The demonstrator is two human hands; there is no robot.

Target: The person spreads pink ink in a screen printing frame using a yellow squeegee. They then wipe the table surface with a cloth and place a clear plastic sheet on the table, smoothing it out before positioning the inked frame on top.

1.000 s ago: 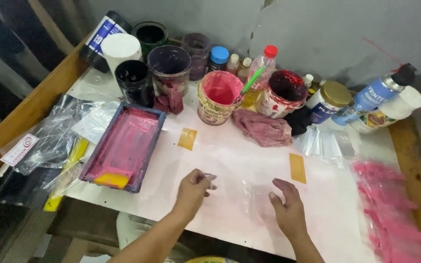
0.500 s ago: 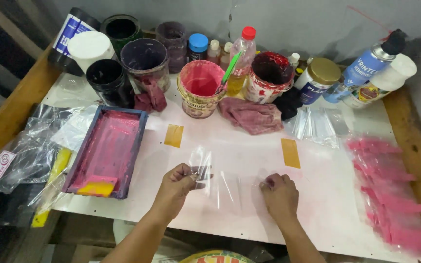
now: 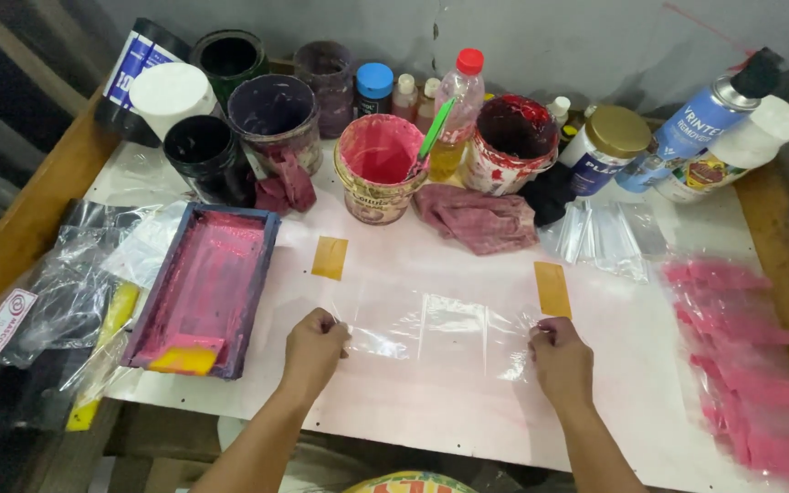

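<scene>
Nearest the camera, the left hand and the right hand each have their fingers closed in a pinch on one end of a clear, crinkled plastic sheet, which lies stretched flat between them on the pink-stained white surface. Just beyond the sheet's ends sit two small mustard-yellow tape rectangles, one above the left hand and one just above the right hand. To the left rests a rectangular blue-framed printing screen smeared with pink ink, a yellow-edged squeegee at its near end, with crumpled clear plastic bags beside it. Along the right edge lies a row of pink-printed plastic pouches. Farther back, a wadded maroon rag lies near a round tin of pink ink holding a green stick, and beside that a red-stained ink pot. At the far edge stand dark ink tubs, a white-lidded jar, a red-capped clear bottle and a blue spray can.
</scene>
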